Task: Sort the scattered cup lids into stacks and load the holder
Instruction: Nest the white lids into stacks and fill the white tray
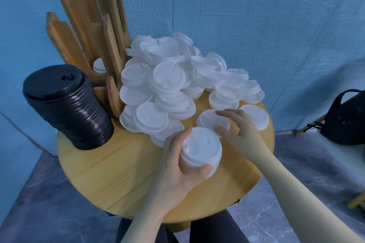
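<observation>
Left hand (177, 162) is gripping a short stack of white lids (201, 151) near the table's (110, 165) front edge. Right hand (240, 134), fingers spread and holding nothing, is hovering over 1 loose lid (209, 119) just beyond. I'm judging it best to pinch the rim, then seat it squarely on the stack before loading the wooden holder (88, 31) at far left.

A single head-worn wide-angle view looks steeply down from close above the near edge of the round wooden surface (110, 173), facing the blue wall (276, 16) just behind that surface.
</observation>
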Available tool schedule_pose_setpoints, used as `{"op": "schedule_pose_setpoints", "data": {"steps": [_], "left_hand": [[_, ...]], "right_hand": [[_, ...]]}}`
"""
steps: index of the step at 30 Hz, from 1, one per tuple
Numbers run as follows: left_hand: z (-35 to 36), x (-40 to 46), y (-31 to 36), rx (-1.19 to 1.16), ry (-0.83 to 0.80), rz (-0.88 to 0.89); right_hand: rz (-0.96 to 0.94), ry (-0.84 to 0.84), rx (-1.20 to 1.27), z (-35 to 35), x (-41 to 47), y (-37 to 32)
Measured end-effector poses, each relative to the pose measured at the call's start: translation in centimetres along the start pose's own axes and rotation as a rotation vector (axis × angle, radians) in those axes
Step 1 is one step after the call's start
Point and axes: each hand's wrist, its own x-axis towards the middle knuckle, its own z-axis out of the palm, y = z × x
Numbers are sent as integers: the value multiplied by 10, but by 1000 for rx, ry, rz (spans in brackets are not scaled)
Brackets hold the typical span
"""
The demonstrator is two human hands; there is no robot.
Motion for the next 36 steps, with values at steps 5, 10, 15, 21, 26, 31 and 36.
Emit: {"op": "schedule_pose_setpoints", "data": {"steps": [5, 10, 15, 21, 26, 31, 36], "left_hand": [[0, 0, 1, -3, 0, -1], [0, 0, 2, 6, -2, 7], [1, 0, 1, 14, -3, 1], [1, 0, 4, -23, -10, -38], [0, 2, 0, -133, 2, -98], [1, 3, -4, -156, -15, -107], [1, 3, -3, -119, -4, -109]], "right_hand": [[-37, -45, -305, 17, 10, -1], [-75, 20, -305, 21, 5, 0], [-58, 21, -142, 11, 2, 5], [-185, -49, 326, -28, -8, -21], [-354, -560, 266, -37, -18, -33], [-346, -663, 252, -35, -17, -33], [-301, -710, 291, -38, -20, -35]]}}
